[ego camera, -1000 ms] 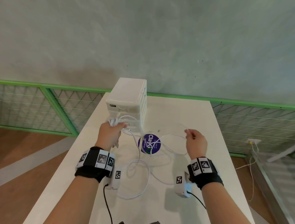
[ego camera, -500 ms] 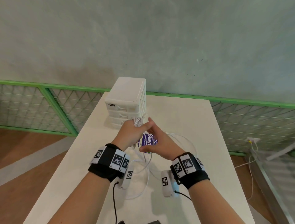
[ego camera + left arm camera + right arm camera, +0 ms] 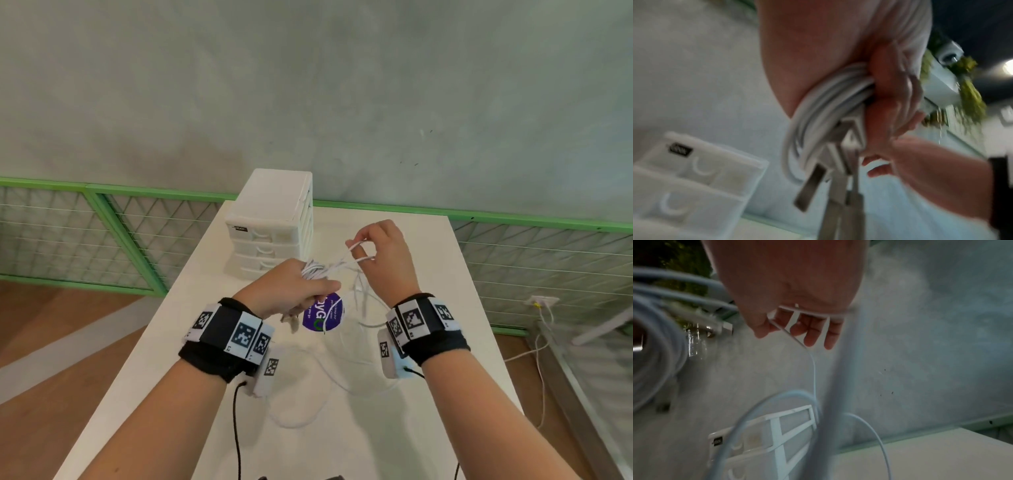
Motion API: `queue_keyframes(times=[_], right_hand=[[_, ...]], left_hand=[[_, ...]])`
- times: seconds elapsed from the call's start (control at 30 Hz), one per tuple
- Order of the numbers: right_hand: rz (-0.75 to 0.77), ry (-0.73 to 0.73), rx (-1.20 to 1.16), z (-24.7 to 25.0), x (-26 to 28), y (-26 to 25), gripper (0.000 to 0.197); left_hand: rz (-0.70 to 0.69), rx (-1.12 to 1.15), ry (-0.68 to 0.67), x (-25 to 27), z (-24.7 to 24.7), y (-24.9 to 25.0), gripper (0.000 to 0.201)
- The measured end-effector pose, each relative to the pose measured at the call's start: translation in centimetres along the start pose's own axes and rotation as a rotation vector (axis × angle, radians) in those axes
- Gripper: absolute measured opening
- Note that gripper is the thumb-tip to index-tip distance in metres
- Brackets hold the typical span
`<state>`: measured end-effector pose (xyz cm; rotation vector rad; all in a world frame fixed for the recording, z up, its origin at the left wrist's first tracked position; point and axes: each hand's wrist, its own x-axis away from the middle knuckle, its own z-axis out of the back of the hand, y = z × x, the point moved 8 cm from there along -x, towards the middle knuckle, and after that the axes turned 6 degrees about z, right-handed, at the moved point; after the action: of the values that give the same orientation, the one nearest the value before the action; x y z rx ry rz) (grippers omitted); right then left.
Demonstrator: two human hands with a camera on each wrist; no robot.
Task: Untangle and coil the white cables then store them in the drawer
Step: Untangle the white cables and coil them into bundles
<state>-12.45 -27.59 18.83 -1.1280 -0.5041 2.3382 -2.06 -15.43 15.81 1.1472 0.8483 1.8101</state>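
Background, head view: grey-green plastered wall (image 3: 342, 85) behind a white table (image 3: 178, 342); green mesh railing (image 3: 102, 233) runs along the far edge.
Drawer unit, head view: white plastic mini chest (image 3: 274, 219) stands upright at the back of the table, stacked drawers shut, crescent pulls facing the person.
Left hand, head view: left hand (image 3: 284, 287) held above the table in front of the chest, fingers curled round a coiled bundle of white cables (image 3: 313, 272).
Right hand, head view: right hand (image 3: 383, 253) raised just beside the bundle, thumb and fingertips pinching a loop of white cable that runs to the coil.
Loose cable, head view: remaining white cable (image 3: 342, 377) lies in slack curves on the table between the forearms, partly over a round purple sticker (image 3: 322, 317).
Wrists, head view: black bands with square coded markers on both wrists.
Left hand, left wrist view: fingers (image 3: 885, 84) closed over several turns of white cable (image 3: 818, 116); metal USB plugs (image 3: 809, 186) hang below the coil. Picture is blurred.
Chest, left wrist view: 2 drawer fronts (image 3: 694, 178) show at lower left.
Right hand, right wrist view: fingers (image 3: 813, 331) bent downward with a thin white cable (image 3: 813, 369) caught between thumb and fingers, falling toward the chest (image 3: 766, 434).
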Motion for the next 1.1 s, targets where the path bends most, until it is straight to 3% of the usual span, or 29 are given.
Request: queue_keyframes(times=[0.07, 0.2, 0.33, 0.47, 0.67, 0.77, 0.87, 0.93, 1.1], right_hand=[[-0.041, -0.08, -0.02, -1.1, 0.0, 0.7, 0.013], [-0.167, -0.419, -0.093, -5.2, 2.0, 0.9, 0.021], [-0.169, -0.479, -0.146, -7.4, 4.1, -0.8, 0.02], [-0.255, -0.514, -0.221, -8.7, 6.4, -0.6, 0.016], [-0.215, -0.614, -0.274, -9.4, 7.6, -1.9, 0.01], [-0.18, -0.685, -0.262, -9.5, 8.8, -1.5, 0.002], [-0.138, -0.588, -0.348, -8.0, 7.8, -2.1, 0.013], [-0.1, -0.516, -0.419, -6.9, 6.5, -3.2, 0.019], [-0.02, -0.402, -0.507, -4.2, 4.0, -5.3, 0.018]], left_hand=[[-0.068, 0.212, -0.115, 0.5, -0.9, 1.5, 0.035], [-0.236, 0.535, -0.237, 0.7, -1.0, 4.2, 0.039], [-0.326, 0.825, -0.344, 0.5, -0.1, 6.0, 0.046], [-0.397, 1.112, -0.12, 0.2, 2.8, 6.8, 0.045], [-0.473, 1.321, 0.334, -0.5, 7.9, 4.3, 0.038], [-0.56, 1.141, 0.568, 0.1, 10.9, 3.5, 0.025], [-0.556, 0.666, 0.828, 0.5, 12.4, 2.4, 0.016], [-0.507, 0.408, 0.852, 0.0, 12.1, 1.5, 0.012], [-0.367, 0.092, 0.731, -2.0, 10.5, -0.9, 0.018]])
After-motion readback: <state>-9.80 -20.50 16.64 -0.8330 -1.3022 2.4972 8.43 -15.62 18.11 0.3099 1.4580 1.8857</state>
